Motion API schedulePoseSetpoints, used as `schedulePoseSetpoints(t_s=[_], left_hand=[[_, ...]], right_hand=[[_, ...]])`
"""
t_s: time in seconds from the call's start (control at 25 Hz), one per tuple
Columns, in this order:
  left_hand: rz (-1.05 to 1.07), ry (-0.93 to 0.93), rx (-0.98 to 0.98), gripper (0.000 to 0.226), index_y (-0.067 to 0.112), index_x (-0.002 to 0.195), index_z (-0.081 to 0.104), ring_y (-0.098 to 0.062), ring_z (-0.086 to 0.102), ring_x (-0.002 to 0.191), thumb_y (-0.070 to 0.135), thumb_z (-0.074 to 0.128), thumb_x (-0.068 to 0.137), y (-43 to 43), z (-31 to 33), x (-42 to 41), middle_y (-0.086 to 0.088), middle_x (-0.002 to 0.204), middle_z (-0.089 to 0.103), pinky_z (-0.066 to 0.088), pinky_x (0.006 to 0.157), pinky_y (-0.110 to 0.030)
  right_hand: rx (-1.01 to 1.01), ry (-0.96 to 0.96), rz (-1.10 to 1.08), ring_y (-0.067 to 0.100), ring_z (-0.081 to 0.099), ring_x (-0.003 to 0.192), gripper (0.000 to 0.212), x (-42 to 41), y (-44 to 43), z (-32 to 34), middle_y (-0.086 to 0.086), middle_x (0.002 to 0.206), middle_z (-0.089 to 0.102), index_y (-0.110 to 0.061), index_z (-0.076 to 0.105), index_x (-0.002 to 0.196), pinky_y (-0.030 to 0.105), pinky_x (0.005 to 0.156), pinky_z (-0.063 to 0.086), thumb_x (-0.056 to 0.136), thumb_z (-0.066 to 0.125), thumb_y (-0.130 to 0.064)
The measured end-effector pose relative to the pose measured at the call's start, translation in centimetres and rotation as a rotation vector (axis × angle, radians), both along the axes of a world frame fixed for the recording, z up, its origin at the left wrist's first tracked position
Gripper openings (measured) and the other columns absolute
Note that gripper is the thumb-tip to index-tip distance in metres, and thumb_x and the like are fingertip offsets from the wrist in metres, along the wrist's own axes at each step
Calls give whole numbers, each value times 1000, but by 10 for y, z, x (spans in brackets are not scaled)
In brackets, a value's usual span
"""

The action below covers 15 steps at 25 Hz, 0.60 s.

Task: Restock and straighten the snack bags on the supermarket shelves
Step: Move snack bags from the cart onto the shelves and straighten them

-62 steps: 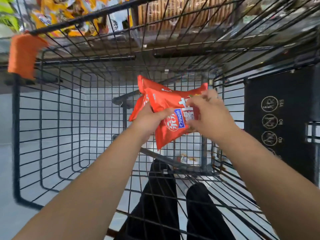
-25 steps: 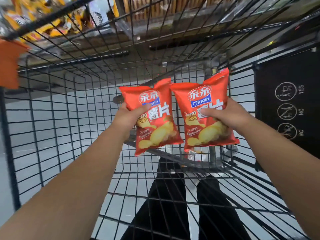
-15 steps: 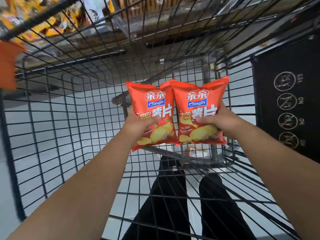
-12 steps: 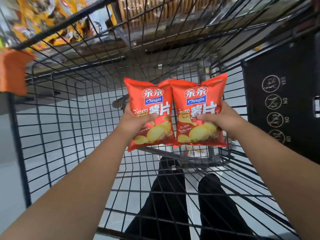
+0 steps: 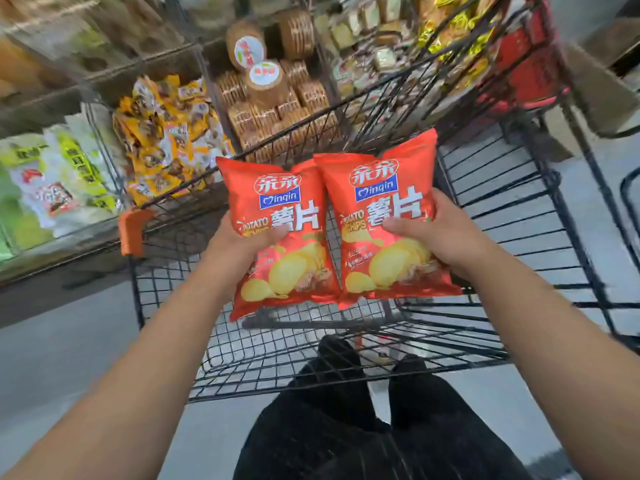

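I hold two red potato chip bags side by side, upright, fronts facing me, above the black wire shopping cart (image 5: 502,258). My left hand (image 5: 239,244) grips the left chip bag (image 5: 287,202) at its left edge. My right hand (image 5: 436,237) grips the right chip bag (image 5: 384,188) at its right edge, thumb across the front. The two bags touch along their inner edges. Beyond the cart stand the snack shelves (image 5: 104,74).
Shelf bins hold yellow snack packets (image 5: 166,136), round biscuit packs (image 5: 273,95), white and green bags (image 5: 59,174) at the left and mixed sweets (image 5: 398,53) at the right. An orange corner guard (image 5: 133,230) sits on the cart's rim. My dark trouser legs show below.
My view has lifted from the cart's inside to the shelves. Both bags have come up above the cart's rim, still held side by side.
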<state>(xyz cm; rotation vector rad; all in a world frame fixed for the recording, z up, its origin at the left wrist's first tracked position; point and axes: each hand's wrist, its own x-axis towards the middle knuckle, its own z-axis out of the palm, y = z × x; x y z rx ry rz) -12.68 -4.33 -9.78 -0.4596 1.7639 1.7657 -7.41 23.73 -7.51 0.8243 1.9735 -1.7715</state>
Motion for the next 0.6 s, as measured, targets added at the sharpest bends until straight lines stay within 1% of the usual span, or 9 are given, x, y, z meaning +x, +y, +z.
schedulePoseSetpoints(t_s=[0.08,0.16,0.2,0.28,0.36,0.44,0.48,0.56,0.6], left_hand=[[-43,43,33,63,21,116,64,-29,71,101,20,88,58,7,34,1,-6,111,74,55,89,-45],[-81,76,52,60,21,118,63,-29,71,99,17,84,62,20,67,3,-6,110,74,56,89,-47],[-100,101,53,64,20,120,62,-28,72,98,15,85,61,28,82,5,-6,109,74,56,88,-48],[-132,167,63,70,18,123,61,-25,73,93,12,87,59,48,115,10,-4,104,76,59,83,-46],[-182,242,92,65,16,122,62,-20,74,84,14,81,60,69,148,21,0,95,77,61,70,-35],[-247,273,141,70,16,118,63,-16,74,77,13,87,53,93,180,36,1,92,77,58,60,-27],[-283,285,165,75,18,116,64,-17,75,78,18,91,46,105,196,45,-1,94,77,58,59,-27],[-375,326,199,84,22,110,68,-21,75,81,33,96,31,135,226,65,-3,97,77,58,61,-30],[-427,347,221,80,22,107,70,-22,75,80,36,96,32,152,238,75,-4,97,77,58,60,-30]], right_hand=[[-13,57,-36,16,72,91,82,14,10,39,-5,104,74,-23,58,119,44,88,56,46,93,-40],[-16,110,-60,16,72,91,74,30,22,74,-5,103,74,-24,60,117,43,88,56,51,92,-34],[-8,134,-74,17,72,93,73,37,27,89,-5,104,74,-25,61,117,44,90,55,53,93,-34],[22,191,-121,17,71,97,73,54,40,119,-5,107,74,-25,61,119,45,92,54,53,90,-38],[48,244,-175,18,71,98,77,81,54,150,-4,109,73,-25,61,121,46,92,53,52,89,-42],[27,311,-210,21,71,98,69,116,72,182,-2,109,73,-25,63,120,46,92,53,57,90,-37],[16,350,-226,21,71,97,64,136,82,200,-2,107,74,-24,64,118,45,90,54,59,90,-32],[23,416,-303,20,73,93,55,178,100,232,-2,103,75,-23,66,113,40,85,56,60,83,-27],[28,449,-334,20,73,92,54,200,112,243,-1,102,75,-22,66,112,39,83,57,61,81,-26]])
